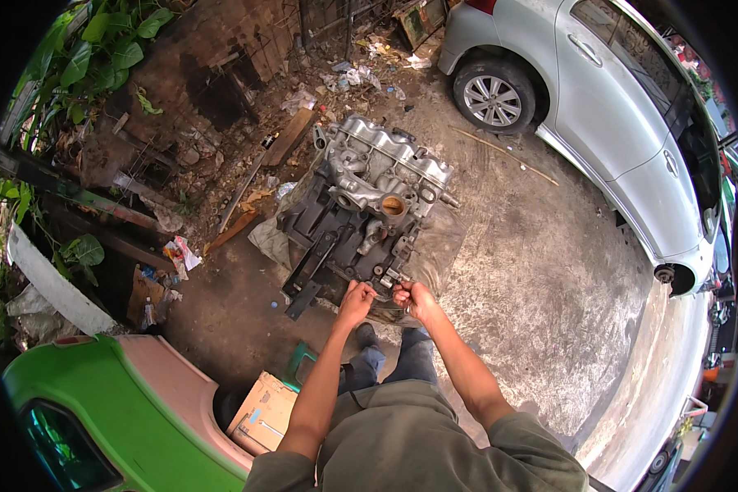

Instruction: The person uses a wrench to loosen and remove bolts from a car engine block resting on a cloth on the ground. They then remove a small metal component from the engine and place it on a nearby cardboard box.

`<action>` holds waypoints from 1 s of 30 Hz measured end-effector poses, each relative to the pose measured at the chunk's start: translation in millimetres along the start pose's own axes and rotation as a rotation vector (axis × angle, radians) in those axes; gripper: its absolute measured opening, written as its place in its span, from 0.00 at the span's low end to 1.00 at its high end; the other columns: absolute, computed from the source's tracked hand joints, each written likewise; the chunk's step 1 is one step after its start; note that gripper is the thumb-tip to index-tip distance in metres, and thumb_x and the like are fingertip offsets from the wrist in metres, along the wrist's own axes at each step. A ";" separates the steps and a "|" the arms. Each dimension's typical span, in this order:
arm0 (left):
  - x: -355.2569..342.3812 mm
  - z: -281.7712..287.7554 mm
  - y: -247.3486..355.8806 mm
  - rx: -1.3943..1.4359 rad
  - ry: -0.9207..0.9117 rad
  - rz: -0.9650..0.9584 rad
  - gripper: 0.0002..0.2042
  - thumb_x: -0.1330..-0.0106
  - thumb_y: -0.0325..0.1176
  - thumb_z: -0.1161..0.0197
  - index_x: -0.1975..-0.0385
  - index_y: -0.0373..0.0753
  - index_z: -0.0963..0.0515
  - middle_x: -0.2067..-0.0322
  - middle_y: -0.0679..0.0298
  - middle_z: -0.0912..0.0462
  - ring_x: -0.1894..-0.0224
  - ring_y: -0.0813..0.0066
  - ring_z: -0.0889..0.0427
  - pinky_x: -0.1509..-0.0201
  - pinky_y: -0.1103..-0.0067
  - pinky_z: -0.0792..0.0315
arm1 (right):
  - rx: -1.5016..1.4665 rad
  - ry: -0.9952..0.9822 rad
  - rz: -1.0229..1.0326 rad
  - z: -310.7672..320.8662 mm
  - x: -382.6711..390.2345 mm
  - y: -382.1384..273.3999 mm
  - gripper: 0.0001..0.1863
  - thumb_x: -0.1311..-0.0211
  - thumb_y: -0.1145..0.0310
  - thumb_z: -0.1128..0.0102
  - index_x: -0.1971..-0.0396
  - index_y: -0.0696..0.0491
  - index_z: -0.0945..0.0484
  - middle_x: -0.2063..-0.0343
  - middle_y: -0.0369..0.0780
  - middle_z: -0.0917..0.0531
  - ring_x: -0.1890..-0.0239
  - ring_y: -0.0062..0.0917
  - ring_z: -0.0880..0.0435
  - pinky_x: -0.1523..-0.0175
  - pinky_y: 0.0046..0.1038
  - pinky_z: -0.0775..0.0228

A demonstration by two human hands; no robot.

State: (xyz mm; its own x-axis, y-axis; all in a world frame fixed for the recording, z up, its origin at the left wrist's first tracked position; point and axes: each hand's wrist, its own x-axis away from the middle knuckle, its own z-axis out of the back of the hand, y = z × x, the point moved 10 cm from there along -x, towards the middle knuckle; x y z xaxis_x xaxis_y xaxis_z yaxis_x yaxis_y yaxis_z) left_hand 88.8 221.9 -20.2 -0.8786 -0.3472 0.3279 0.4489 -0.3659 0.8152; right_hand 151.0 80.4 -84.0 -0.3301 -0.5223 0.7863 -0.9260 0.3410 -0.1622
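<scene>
A car engine (pixel 303 215) sits on the ground in front of me, its silver metal top part (pixel 369 148) on the far side and its dark block closer in. At its near edge, my left hand (pixel 354 303) is closed with the fingertips pinched together. Just right of it, my right hand (pixel 418 301) is also closed, its fingers curled beside a small shiny metal fitting (pixel 388 278) on the engine. Whatever either hand holds is too small or hidden to make out. A dark flat bracket (pixel 303 301) juts from the engine's near left corner.
A dirty sheet (pixel 443 246) lies under the engine. The silver car (pixel 611 107) stands at the right, with a wooden stick (pixel 508 154) near it. At lower left are a green car (pixel 131 410) and a cardboard box (pixel 265 410). Planks (pixel 289 137) and litter lie beyond.
</scene>
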 end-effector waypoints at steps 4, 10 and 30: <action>0.1 0.1 -0.6 0.010 0.014 0.007 0.02 0.32 0.28 0.39 0.65 0.38 0.21 0.63 0.60 0.29 0.64 0.66 0.23 0.54 0.70 0.27 | -0.167 -0.017 -0.148 -4.2 -3.0 3.8 0.06 0.30 0.79 0.63 0.66 0.63 0.36 0.72 0.43 0.30 0.76 0.23 0.31 0.66 0.30 0.26; -1.6 -0.2 -3.5 0.018 0.018 0.009 0.02 0.33 0.27 0.38 0.65 0.38 0.21 0.64 0.60 0.29 0.65 0.66 0.22 0.55 0.71 0.26 | 0.101 0.052 -0.067 -4.1 -1.8 -9.5 0.05 0.30 0.79 0.59 0.63 0.63 0.33 0.67 0.46 0.20 0.69 0.28 0.19 0.56 0.33 0.19; 0.1 -0.6 -3.5 0.008 -0.009 0.045 0.03 0.31 0.28 0.40 0.65 0.38 0.20 0.65 0.63 0.32 0.65 0.68 0.26 0.55 0.72 0.29 | 1.386 0.293 0.981 -18.4 22.9 -47.9 0.11 0.44 0.88 0.45 0.63 0.60 0.29 0.75 0.45 0.21 0.70 0.27 0.18 0.64 0.26 0.29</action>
State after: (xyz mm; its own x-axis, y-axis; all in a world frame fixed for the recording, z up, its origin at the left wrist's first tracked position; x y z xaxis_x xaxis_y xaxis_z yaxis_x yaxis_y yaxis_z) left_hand 87.2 222.6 -23.3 -0.8589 -0.3557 0.3684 0.4867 -0.3432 0.8033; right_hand 191.2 66.5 -47.3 -0.9289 -0.3448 0.1354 0.0770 -0.5372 -0.8399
